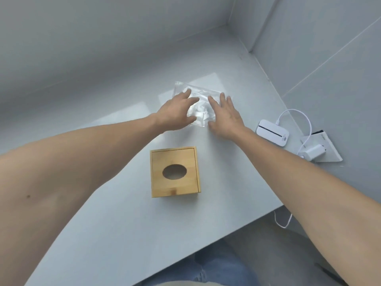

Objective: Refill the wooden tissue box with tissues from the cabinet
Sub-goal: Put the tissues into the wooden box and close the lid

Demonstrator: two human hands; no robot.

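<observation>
Pale grey glossy worktop (115, 213). Square wooden tissue box with oval slot (174, 171) near centre. Beyond it, crinkled clear plastic tissue pack (198, 104); left hand (176, 113) and right hand (225, 118) flank it, grips spread, fingers touching. Right: white oblong device (272, 132), white cable (296, 116), writing unreadable.

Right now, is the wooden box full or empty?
Looks empty: the wooden tissue box shows only bare wood through its oval hole, no tissue poking out.

Both arms outstretched, left hand (177, 112) and right hand (225, 116) spread flat.
</observation>
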